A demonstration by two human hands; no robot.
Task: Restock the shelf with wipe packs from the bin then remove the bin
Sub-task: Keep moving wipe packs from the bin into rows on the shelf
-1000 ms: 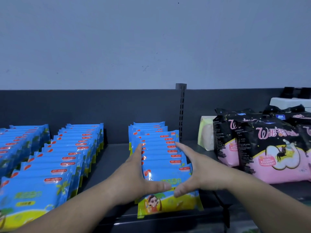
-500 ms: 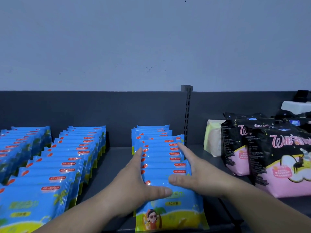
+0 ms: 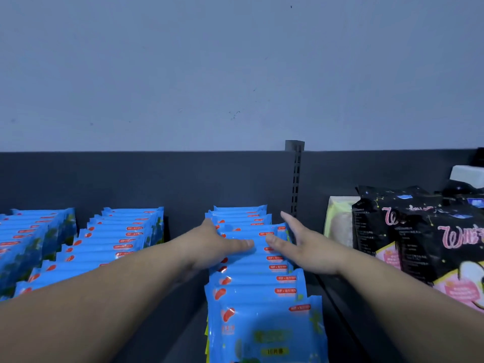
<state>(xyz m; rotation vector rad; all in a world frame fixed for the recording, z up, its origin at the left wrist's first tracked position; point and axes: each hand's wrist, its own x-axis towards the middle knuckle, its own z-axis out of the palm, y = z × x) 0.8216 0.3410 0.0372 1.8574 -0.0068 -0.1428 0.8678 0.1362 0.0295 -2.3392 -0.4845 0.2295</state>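
Slid deeper along the middle row of blue wipe packs (image 3: 262, 284) over the last second, from cupping the front pack to bracketing the row about halfway back. Have left that front pack uncovered at the near edge of the shelf (image 3: 180, 323). Probably squaring and tightening the row after loading, so likely near the end of restocking this lane. No bin anywhere in view, with its removal yet to do. Left hand (image 3: 214, 244) flat against the row's left flank, fingers straight, thumb laid across the pack tops. Right hand (image 3: 303, 244) mirrored on the right flank, fingers aimed at the back panel. Released, both, pressing rather than grasping.
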